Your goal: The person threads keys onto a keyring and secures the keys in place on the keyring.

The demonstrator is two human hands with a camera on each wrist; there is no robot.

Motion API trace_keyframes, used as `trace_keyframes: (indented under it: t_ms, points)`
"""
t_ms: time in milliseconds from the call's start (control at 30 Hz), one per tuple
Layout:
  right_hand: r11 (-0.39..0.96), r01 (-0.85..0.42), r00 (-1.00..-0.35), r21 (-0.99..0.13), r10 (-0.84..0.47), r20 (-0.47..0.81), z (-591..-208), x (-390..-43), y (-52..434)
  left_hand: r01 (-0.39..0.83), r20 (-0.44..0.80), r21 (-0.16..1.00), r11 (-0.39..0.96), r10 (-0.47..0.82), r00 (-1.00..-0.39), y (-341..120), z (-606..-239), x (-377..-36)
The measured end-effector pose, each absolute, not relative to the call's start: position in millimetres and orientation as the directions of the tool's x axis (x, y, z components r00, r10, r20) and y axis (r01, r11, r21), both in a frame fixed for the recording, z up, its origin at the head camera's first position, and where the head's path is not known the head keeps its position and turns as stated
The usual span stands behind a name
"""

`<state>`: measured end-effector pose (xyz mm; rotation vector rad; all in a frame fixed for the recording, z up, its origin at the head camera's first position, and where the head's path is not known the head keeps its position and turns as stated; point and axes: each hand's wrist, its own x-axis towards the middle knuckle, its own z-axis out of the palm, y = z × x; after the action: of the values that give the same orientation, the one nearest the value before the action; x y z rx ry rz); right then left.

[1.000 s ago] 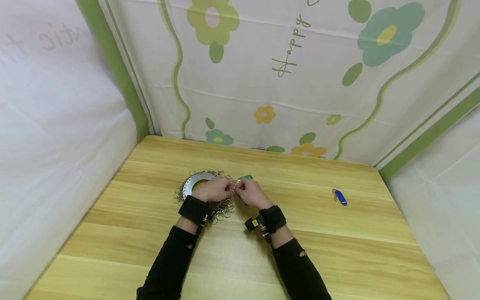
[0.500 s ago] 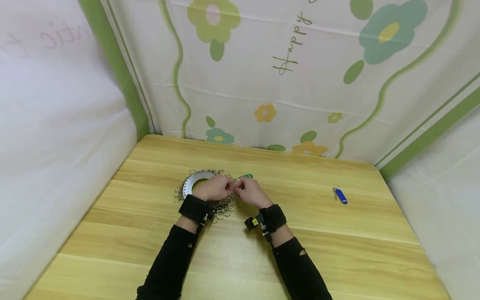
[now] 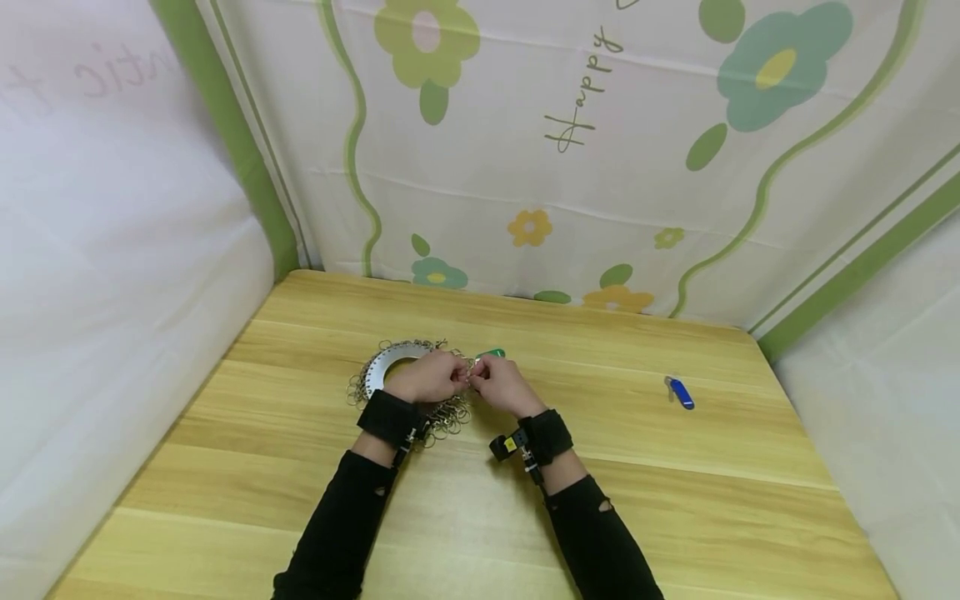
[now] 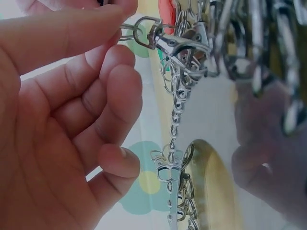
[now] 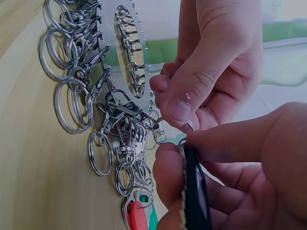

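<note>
A round metal disc [image 3: 386,364] hung with several key rings and clasps [image 5: 72,100] lies on the wooden table [image 3: 480,517]. My left hand [image 3: 444,379] rests over its right side and pinches a small split ring [image 5: 190,125] joined to a silver clasp [image 4: 178,44]. Right against it, my right hand [image 3: 487,382] grips a flat black tag [image 5: 194,191] with its ring edge at the left hand's fingertips. Red and green tags [image 5: 138,213] hang from the bunch just beyond the hands; the green one [image 3: 491,354] shows in the head view.
A blue key tag [image 3: 681,393] with a small ring lies alone on the right part of the table. Flowered cloth walls [image 3: 570,167] close the table in at the back and on both sides. Black wrist straps sit on both forearms.
</note>
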<state>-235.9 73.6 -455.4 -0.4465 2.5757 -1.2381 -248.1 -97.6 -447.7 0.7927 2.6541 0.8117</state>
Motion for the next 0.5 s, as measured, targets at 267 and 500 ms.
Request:
trace_keyframes:
  t_ms: [267,500]
  points:
    - [0.601,-0.199,-0.911,-0.774,-0.404,-0.079,-456.0,-235.5,75.1,0.426,-0.076,0.576,0.698,0.565,-0.821,-97.8,-448.6,-246.5]
    - [0.593,-0.227,-0.902,-0.773,-0.426,-0.062,-457.8,-234.8,76.2,0.442,-0.059,0.568,0.694,0.57,-0.819,-97.3,-448.5,-245.0]
